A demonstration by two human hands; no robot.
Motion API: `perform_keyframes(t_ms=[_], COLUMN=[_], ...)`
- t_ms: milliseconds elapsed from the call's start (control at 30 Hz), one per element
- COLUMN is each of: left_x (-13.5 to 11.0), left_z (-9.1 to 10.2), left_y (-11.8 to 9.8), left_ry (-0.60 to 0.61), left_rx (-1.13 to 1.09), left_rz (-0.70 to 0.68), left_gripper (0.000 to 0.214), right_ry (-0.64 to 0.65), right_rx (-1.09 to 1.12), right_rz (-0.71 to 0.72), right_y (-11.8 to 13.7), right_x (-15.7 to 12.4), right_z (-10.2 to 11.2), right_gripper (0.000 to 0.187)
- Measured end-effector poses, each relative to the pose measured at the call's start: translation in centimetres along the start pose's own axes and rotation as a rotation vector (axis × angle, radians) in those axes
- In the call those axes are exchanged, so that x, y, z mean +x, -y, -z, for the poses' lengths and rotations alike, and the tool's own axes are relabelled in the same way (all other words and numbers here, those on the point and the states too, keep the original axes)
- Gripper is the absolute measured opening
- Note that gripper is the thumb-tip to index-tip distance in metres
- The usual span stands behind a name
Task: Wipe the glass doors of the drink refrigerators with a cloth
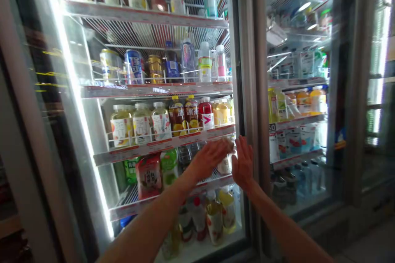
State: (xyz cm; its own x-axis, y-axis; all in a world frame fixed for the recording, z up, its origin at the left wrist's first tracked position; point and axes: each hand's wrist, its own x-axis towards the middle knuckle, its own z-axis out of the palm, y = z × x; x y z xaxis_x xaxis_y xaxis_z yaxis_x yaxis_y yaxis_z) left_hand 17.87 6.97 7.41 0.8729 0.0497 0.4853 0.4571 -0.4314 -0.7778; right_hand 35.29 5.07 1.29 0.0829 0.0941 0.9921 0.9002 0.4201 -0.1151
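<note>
My left hand (212, 155) reaches across the glass door (197, 218) of a lit drinks cooler, near its right side. Its fingers point right and are slightly blurred. A small pale, crumpled-looking thing (228, 144) shows at its fingertips; I cannot make out what it is. Close beside it, my right hand (242, 162) is raised with its fingers stretched upward, at the door's right edge by the metal frame (259, 131). Nothing shows in that hand. Behind my left hand, a shelf edge (166, 146) carries juice bottles (160, 121) and iced tea bottles (177, 117).
Cans (133, 67) and more bottles (188, 59) stand on the upper shelves. Drink bottles (214, 222) fill the bottom right, below a red pack (148, 176). Another glass-fronted cooler section (298, 119) lies right of the frame. A bright light strip (74, 78) runs down the left.
</note>
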Motion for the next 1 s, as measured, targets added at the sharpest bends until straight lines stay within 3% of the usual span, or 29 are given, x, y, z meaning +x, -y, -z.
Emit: perform_keyframes(t_ms=[67, 100, 233, 267, 400, 433, 567, 600, 733, 767, 800, 867, 900, 933, 1000], left_x=[-1.5, -2.2, -4.5, -5.2, -8.4, -9.3, -12.4, -13.3, -17.0, -17.7, -18.4, -19.3, -19.7, -20.2, -21.3], left_z=[-0.1, -0.1, 0.6, 0.9, 2.3, 2.7, 3.9, 4.2, 5.5, 5.9, 6.4, 7.2, 7.4, 7.6, 7.7], left_y=[-0.4, -0.4, 1.2, 1.6, 2.4, 2.8, 4.9, 5.3, 6.5, 7.0, 7.5, 8.2, 8.4, 8.3, 8.0], left_ry=[0.038, 0.041, -0.061, -0.068, 0.033, 0.049, -0.076, -0.095, 0.039, 0.048, 0.017, -0.133, -0.203, -0.234, -0.154], left_rx=[-0.030, -0.028, 0.070, 0.081, 0.035, 0.041, 0.152, 0.152, 0.057, 0.069, 0.104, 0.194, 0.223, 0.230, 0.171], left_rz=[-0.192, -0.200, 0.188, 0.211, -0.128, -0.125, 0.317, 0.327, -0.030, 0.015, 0.151, 0.507, 0.610, 0.629, 0.454], left_gripper=[0.047, 0.046, 0.051, 0.052, 0.050, 0.051, 0.058, 0.058, 0.052, 0.052, 0.052, 0.056, 0.057, 0.058, 0.057], right_ry=[0.021, 0.028, 0.033, 0.038, 0.103, 0.120, 0.125, 0.124, 0.146, 0.151, 0.153, 0.147, 0.145, 0.142, 0.135], right_rx=[0.009, 0.014, 0.017, 0.018, 0.051, 0.062, 0.096, 0.102, 0.134, 0.138, 0.139, 0.137, 0.134, 0.132, 0.131], right_rz=[0.014, 0.021, 0.032, 0.041, 0.122, 0.136, 0.169, 0.184, 0.291, 0.305, 0.309, 0.299, 0.293, 0.292, 0.303], right_y=[0.4, 0.6, 1.6, 1.9, 3.8, 4.3, 6.3, 6.9, 9.0, 9.5, 10.0, 10.8, 11.1, 11.4, 11.9], right_x=[-0.3, -0.4, -0.7, -0.7, -0.4, -0.3, 0.0, 0.0, 0.7, 1.0, 1.4, 2.2, 2.6, 2.8, 3.0], right_z=[-0.2, -0.3, -0.8, -1.0, -2.0, -2.1, -2.9, -3.1, -4.2, -4.5, -4.7, -5.3, -5.6, -5.9, -6.4], right_gripper=[0.056, 0.056, 0.057, 0.057, 0.060, 0.060, 0.061, 0.061, 0.061, 0.061, 0.060, 0.059, 0.059, 0.059, 0.058])
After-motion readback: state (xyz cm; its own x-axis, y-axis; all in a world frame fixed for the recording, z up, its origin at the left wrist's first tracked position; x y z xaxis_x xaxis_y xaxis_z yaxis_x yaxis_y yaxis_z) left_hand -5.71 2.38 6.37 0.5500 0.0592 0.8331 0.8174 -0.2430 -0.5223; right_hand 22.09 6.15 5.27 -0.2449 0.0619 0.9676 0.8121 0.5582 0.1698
